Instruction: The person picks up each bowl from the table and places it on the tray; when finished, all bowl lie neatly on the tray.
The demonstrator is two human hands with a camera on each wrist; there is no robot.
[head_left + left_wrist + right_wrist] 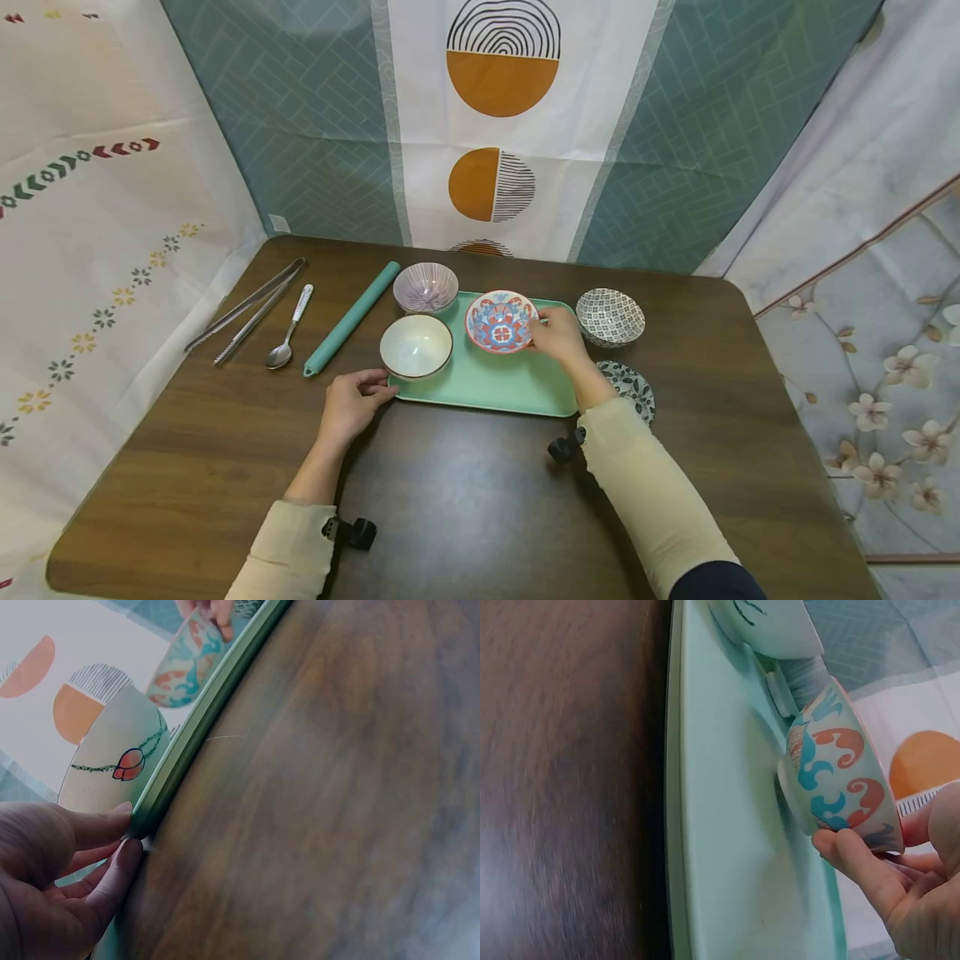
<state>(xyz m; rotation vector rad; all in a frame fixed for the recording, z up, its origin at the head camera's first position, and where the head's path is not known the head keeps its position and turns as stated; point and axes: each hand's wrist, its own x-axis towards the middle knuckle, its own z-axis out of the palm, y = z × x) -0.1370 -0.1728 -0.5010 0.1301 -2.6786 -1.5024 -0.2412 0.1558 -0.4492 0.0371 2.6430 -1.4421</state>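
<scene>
My right hand (560,335) grips a red-and-blue patterned bowl (501,323) by its right side, over the light green tray (495,390). In the right wrist view the fingertips lie along the bowl's (844,772) outer wall, and its foot is close over the tray. My left hand (351,407) pinches the tray's front left corner between thumb and fingers, as the left wrist view shows. Beside that hand, on the tray's left part, stands a white bowl (416,347) with a dark rim; a red bud and green vine decorate its outside (109,765).
A purple-striped bowl (425,287) stands at the tray's back left corner. Right of the tray are a checked bowl (611,317) and a floral-patterned dish (633,392), partly hidden by my right arm. A green stick (352,319), a spoon (289,329) and metal tongs (251,308) lie to the left.
</scene>
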